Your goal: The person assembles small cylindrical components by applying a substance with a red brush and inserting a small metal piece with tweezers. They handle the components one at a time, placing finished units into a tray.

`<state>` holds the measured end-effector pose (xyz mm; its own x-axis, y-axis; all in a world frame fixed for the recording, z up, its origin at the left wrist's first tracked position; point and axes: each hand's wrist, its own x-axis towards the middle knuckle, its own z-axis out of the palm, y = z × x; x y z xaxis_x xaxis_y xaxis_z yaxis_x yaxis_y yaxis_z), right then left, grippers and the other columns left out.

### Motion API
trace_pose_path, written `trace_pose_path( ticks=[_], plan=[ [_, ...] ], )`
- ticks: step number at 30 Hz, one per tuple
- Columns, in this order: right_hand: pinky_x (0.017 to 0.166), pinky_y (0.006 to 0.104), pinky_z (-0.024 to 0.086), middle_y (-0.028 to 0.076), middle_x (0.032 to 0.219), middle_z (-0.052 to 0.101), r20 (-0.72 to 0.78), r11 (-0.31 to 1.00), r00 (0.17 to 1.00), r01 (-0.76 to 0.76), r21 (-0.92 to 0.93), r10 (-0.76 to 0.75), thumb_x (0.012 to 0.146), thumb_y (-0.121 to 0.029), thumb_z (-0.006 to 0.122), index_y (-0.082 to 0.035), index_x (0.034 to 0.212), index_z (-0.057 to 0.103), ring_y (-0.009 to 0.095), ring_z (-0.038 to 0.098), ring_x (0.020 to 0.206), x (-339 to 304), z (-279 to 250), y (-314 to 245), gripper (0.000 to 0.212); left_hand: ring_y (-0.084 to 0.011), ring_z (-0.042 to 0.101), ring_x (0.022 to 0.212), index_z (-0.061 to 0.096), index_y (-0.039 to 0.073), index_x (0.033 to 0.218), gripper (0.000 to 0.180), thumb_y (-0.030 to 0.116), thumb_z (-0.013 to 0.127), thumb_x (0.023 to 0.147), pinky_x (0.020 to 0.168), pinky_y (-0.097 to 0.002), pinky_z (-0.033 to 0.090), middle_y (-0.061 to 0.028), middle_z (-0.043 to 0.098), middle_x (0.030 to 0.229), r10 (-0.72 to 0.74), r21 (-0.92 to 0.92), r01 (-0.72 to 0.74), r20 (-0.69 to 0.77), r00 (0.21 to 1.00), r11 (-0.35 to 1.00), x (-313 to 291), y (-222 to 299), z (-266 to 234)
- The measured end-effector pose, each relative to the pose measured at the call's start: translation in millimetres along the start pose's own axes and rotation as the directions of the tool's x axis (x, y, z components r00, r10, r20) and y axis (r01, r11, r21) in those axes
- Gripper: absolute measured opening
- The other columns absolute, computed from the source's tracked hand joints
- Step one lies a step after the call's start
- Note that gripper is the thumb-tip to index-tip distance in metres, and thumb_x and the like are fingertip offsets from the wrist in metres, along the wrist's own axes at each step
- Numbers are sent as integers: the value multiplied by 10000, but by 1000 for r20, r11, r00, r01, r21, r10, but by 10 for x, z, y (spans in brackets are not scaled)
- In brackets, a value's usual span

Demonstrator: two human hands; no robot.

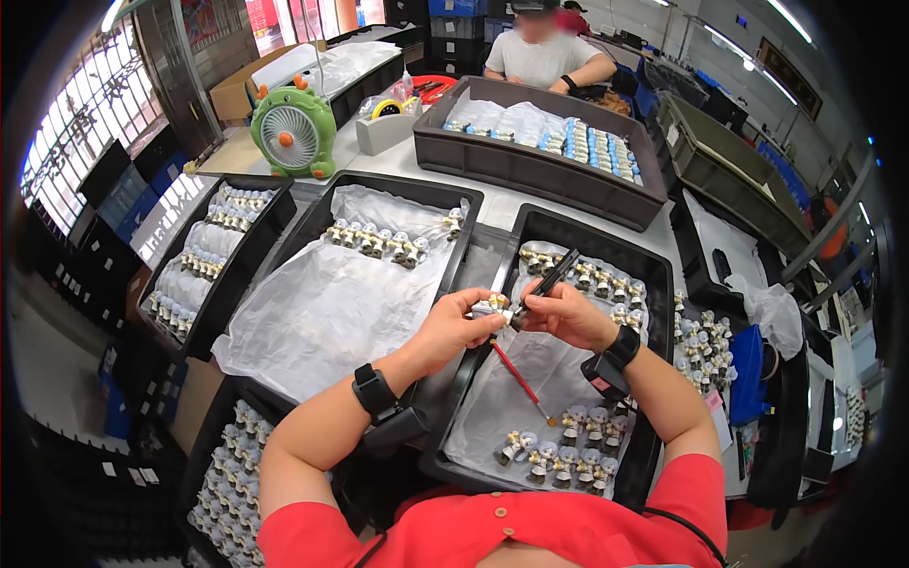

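Observation:
My left hand (449, 329) pinches a small white-and-grey figurine (490, 307) over the gap between two lined trays. Close beside it, my right hand (579, 316) grips a slim black pen-like tool (559, 271), its lower end against or very near the figurine's dark base. Just below the fingers a red-handled brush (515, 372) slants across the white paper of the right tray (668, 312); whether a finger touches its upper end I cannot tell. Similar figurines (566, 464) stand or lie in that tray, some near me and some at its far end.
Left of centre is another paper-lined tray (473, 204) with a row of figurines. Further trays flank it. A green fan (294, 133) and a large brown bin (540, 163) of blue-and-white pieces stand behind. Loose figurines (703, 346) crowd the right side. A person (540, 57) sits opposite.

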<state>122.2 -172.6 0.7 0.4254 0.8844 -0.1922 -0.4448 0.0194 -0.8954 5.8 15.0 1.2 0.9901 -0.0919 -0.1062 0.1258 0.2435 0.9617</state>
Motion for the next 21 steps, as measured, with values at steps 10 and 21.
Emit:
trace_pose_path(
  ticks=[10,21],
  plan=[
    [794,293,483,1,909,587,0,1000,1000,-13,5,13,849,-221,607,-88,942,543,104,592,813,8,-19,-8,174,-34,454,598,551,61,1082,304,163,646,811,517,-169,341,23,568,749,-17,13,17,-7,1000,1000,3,18,-3],
    [781,277,480,2,890,592,-17,999,1000,-14,-34,13,844,-223,618,-94,986,539,104,588,802,8,-57,5,207,-27,443,599,557,42,1069,291,151,644,813,515,-168,335,16,564,748,-35,5,36,-41,999,999,11,15,5]
  ],
)
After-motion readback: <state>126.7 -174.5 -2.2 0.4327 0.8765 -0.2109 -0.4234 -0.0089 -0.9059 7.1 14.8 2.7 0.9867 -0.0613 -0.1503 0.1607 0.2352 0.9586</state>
